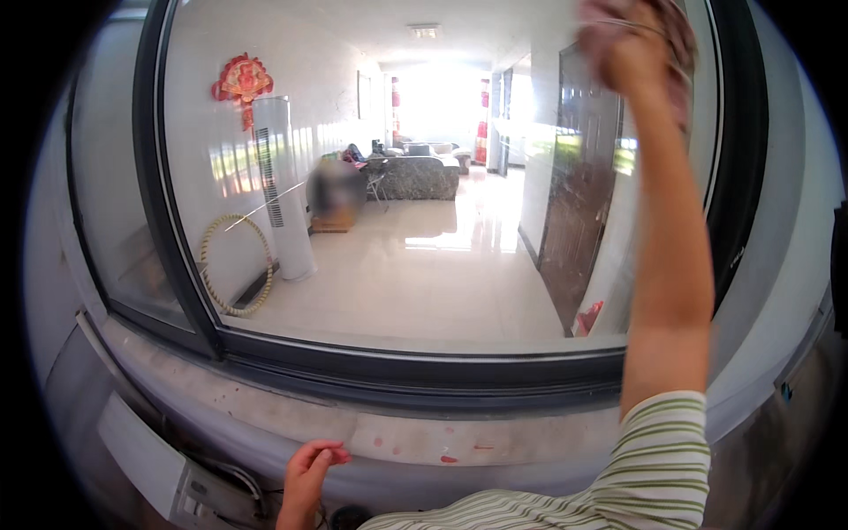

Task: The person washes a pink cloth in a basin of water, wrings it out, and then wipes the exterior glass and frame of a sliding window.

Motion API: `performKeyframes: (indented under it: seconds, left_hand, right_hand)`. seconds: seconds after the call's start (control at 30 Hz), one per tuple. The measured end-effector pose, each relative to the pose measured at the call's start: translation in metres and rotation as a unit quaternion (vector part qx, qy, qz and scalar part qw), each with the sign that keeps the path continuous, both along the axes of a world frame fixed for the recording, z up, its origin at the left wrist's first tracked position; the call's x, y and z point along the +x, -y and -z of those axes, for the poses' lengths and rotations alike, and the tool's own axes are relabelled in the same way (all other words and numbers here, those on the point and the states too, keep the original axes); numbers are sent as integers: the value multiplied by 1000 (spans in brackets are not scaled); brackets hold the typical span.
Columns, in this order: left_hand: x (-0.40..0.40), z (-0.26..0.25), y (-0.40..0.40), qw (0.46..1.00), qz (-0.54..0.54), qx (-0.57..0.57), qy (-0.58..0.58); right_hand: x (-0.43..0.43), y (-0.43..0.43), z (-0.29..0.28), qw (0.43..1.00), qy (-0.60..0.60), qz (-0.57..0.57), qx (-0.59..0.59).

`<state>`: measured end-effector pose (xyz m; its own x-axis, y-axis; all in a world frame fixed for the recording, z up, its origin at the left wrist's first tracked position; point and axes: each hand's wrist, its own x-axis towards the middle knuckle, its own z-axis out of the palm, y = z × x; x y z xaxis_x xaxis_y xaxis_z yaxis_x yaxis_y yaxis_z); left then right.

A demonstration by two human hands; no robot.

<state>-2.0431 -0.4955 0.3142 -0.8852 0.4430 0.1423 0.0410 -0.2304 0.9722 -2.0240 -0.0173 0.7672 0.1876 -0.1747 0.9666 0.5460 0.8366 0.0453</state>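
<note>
My right hand [633, 56] is raised at the upper right, closed on a brownish-pink cloth [676, 40] against the window pane [411, 285]. The cloth hangs down beside the wrist, and its top runs out of the picture. Low down at the centre left, my left hand [311, 474] hovers by the outer window sill [404, 437], fingers loosely curled, with reddish fingertips. Whether it holds anything small I cannot tell. Several red marks [449, 458] spot the sill. A dark window frame [424, 374] surrounds the pane.
A pale metal box [139, 457] with pipes and cables stands below the sill at lower left. Behind the glass are a hoop [237, 264], a white floor-standing unit [285, 199], a brown door [576, 199], a sofa [424, 179], a red hanging ornament [245, 83] and a blurred shape.
</note>
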Motion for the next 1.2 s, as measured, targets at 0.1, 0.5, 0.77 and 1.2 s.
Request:
performKeyframes:
  seconds: [0.1,0.5,0.77,1.2]
  left_hand:
    - [-4,-14,-38,997,67,1,-41]
    - [-55,-1,-1,992,101,-5,-71]
    - [-105,-9,109,989,-136,38,-38]
    - [-217,-88,97,753,-241,-155,-592]
  right_hand:
    - [-62,146,56,953,239,-98,159]
    - [17,68,79,971,159,3,179]
    - [-12,16,-48,997,-25,54,-57]
    - [-149,271,217,728,560,-330,218]
